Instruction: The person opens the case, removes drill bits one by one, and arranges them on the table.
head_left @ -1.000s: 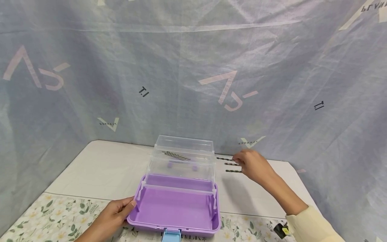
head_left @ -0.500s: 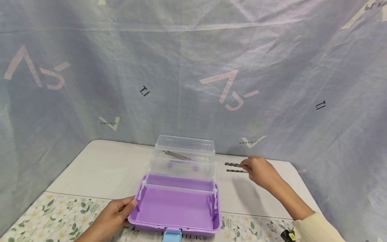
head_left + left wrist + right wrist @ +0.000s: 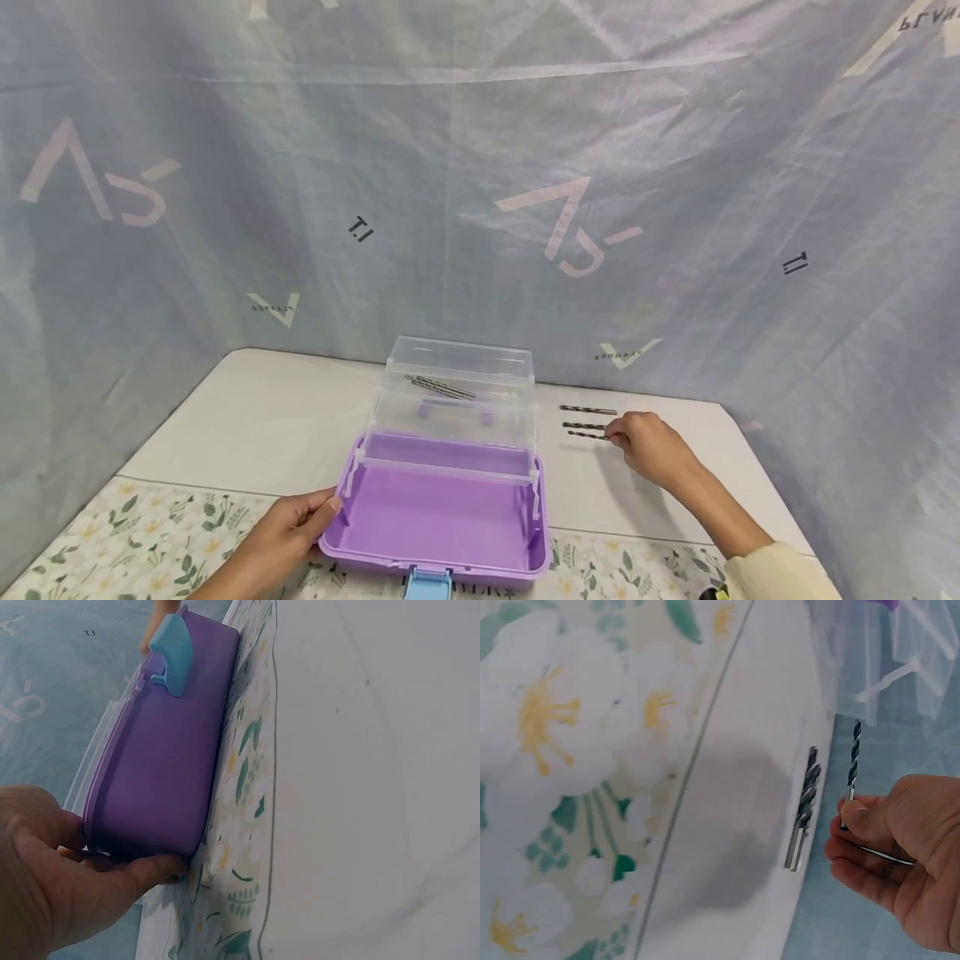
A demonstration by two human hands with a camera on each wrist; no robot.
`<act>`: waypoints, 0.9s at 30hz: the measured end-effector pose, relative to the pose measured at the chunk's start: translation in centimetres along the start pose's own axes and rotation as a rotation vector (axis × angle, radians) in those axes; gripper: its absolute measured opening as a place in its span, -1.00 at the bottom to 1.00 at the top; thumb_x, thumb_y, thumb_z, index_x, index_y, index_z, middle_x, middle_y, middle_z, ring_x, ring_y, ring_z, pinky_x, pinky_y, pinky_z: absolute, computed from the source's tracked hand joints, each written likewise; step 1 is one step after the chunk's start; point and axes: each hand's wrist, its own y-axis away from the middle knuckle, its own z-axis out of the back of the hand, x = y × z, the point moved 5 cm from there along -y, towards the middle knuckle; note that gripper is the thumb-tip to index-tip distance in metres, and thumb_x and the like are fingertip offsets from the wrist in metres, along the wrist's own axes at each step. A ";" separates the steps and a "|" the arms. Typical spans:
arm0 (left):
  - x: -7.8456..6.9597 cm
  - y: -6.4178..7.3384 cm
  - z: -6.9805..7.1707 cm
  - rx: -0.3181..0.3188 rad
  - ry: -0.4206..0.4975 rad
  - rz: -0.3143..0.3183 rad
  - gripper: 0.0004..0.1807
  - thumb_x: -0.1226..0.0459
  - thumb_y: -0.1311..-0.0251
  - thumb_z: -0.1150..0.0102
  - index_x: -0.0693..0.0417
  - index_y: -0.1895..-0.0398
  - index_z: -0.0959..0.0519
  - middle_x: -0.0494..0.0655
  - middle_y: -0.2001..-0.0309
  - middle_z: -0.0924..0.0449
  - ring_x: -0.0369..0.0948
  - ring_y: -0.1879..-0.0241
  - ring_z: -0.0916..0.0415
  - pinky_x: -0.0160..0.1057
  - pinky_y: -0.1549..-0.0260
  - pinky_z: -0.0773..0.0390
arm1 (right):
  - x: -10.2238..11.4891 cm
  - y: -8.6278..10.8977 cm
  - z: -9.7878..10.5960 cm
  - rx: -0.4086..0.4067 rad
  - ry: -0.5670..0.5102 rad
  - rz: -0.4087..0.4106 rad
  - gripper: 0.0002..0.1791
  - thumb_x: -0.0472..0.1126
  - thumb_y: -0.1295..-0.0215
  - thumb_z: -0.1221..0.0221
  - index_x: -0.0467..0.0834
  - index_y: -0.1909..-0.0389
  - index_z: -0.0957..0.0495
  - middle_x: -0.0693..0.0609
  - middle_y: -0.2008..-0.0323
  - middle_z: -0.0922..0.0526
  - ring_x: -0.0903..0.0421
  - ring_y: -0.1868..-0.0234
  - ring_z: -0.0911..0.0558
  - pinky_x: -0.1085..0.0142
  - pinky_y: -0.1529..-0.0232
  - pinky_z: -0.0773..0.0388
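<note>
My right hand (image 3: 654, 446) pinches a twist drill bit (image 3: 854, 754) by its smooth shank, its fluted end pointing left toward the box. Two more drill bits (image 3: 588, 409) lie side by side on the white table, just beyond the held one in the head view. With fingers and thumb, my left hand (image 3: 283, 532) grips the left end of a purple toolbox (image 3: 442, 521). Clear plastic trays (image 3: 450, 461) rise in tiers at the box's back. Several drill bits (image 3: 440, 387) lie together in an upper tray, seen through the plastic.
A light blue latch (image 3: 427, 586) hangs at the box's front. Floral cloth (image 3: 165, 533) covers the near part of the white table (image 3: 277, 417). A grey printed curtain (image 3: 450, 167) closes off the back and sides. Part of a black and yellow object (image 3: 712, 593) shows by the right sleeve.
My right hand has come nearer with its drill bit, from behind the two lying bits to in front of them. The left hand keeps its grip on the toolbox.
</note>
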 end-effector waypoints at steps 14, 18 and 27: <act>0.0 0.0 0.0 0.013 0.011 -0.006 -0.33 0.29 -0.82 0.06 0.83 -0.57 -0.12 0.62 -0.23 -0.69 0.21 -0.09 -0.86 -0.10 0.11 -0.90 | -1.2 -0.3 -1.9 -0.009 0.058 -0.044 -0.79 -0.52 -0.44 -0.36 -0.19 0.18 -0.88 -0.11 0.23 -0.85 0.00 0.24 -0.79 0.10 0.25 -0.78; 0.0 0.0 0.0 0.022 0.013 -0.008 -0.33 0.29 -0.82 0.07 0.83 -0.58 -0.12 0.64 -0.25 -0.67 0.25 -0.12 -0.84 -0.10 0.08 -0.90 | -1.2 -0.5 -2.1 -0.001 0.056 -0.056 -0.79 -0.52 -0.44 -0.35 -0.19 0.17 -0.89 -0.12 0.20 -0.86 -0.06 0.18 -0.82 0.04 0.18 -0.82; -0.1 0.0 -0.1 0.017 -0.002 -0.025 -0.34 0.30 -0.81 0.06 0.82 -0.57 -0.14 0.67 -0.29 -0.62 0.24 -0.13 -0.84 -0.12 0.07 -0.90 | -1.1 -0.6 -2.1 -0.001 0.066 -0.046 -0.79 -0.51 -0.43 -0.36 -0.19 0.16 -0.90 -0.14 0.17 -0.89 -0.15 0.11 -0.85 -0.02 0.15 -0.85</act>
